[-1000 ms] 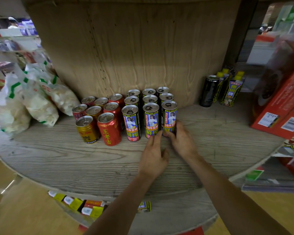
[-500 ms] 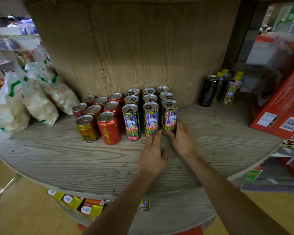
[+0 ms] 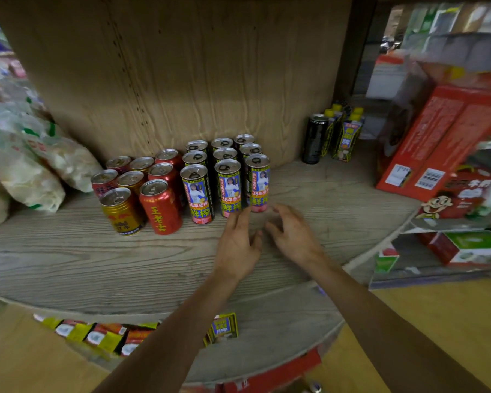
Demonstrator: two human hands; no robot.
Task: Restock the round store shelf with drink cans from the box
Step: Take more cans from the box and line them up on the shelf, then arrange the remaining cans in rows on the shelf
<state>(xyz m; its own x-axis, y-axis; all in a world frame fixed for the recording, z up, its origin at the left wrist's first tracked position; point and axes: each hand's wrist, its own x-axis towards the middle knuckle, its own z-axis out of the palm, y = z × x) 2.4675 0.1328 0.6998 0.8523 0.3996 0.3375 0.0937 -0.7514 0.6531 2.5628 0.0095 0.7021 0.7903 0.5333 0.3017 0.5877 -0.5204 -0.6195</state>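
Neatly on shelf [image 3: 97, 265], nine slim cans [image 3: 229, 188]

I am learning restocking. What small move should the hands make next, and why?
Probably draw both hands back to fetch more cans: the left hand and right hand hold nothing, the slim cans stand upright, and bare shelf lies in front.

Clear snack bags [image 3: 26, 177] with green markings are heaped at 9 o'clock. Yellow-capped juice packs [image 3: 347, 137] stand at 1 o'clock, tall red cartons [image 3: 437, 137] lean at 3 o'clock, and a red-and-green pack [image 3: 471, 248] lies at 4 o'clock. Small yellow-and-red packets [image 3: 97, 334] lie in a row at 7 o'clock, lower down.
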